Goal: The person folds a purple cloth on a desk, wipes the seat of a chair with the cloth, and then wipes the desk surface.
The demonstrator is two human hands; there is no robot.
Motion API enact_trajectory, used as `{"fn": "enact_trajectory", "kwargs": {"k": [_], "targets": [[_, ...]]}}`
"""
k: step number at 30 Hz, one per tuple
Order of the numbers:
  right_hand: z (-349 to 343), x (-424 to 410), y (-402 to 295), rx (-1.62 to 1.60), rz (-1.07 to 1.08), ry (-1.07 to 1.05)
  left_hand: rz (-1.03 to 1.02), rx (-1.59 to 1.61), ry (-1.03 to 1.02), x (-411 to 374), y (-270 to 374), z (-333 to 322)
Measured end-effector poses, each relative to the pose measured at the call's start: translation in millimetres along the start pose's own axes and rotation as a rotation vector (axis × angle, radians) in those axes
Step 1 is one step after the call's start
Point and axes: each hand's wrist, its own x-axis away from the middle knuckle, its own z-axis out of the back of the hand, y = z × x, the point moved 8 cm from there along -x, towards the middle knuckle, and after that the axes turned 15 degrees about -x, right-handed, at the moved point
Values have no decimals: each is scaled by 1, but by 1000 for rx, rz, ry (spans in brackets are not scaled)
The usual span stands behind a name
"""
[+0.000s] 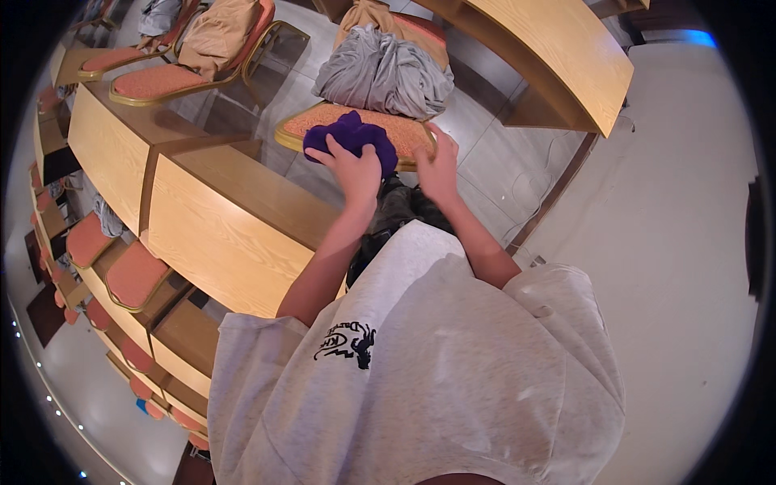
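My left hand grips a bunched dark purple cloth, held over the front of an orange padded chair seat. Just to the right of the cloth is my right hand, its fingers apart and holding nothing, by the right edge of the seat. A crumpled heap of grey fabric rests at the back of that seat, against the backrest. Tan cloth hangs over the chair back behind it.
Light wooden desks run along my left side. Another wooden desk stands beyond the chair to the right, near a pale wall. A loose white cable trails on the tiled floor. More padded chairs, some bearing cloths, stand at the left.
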Motion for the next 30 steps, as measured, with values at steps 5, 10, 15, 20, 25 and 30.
{"fn": "enact_trajectory", "kwargs": {"k": [5, 10, 15, 20, 25, 30], "targets": [[-34, 22, -80, -101, 299, -554, -59, 28, -197, 5, -5, 11], [-49, 10, -36, 127, 354, -560, -357, -739, -7, -14, -4, 28], [-18, 21, -19, 224, 336, -492, -1037, -901, 10, 7, 26, 12], [42, 19, 22, 159, 270, -370, -1347, -1104, -153, 33, 37, -36], [89, 28, 79, 369, -40, -386, -1598, -1127, -181, 68, 38, -112], [100, 50, 118, 24, -215, -251, -1526, -1328, -146, 66, 29, -140]]}}
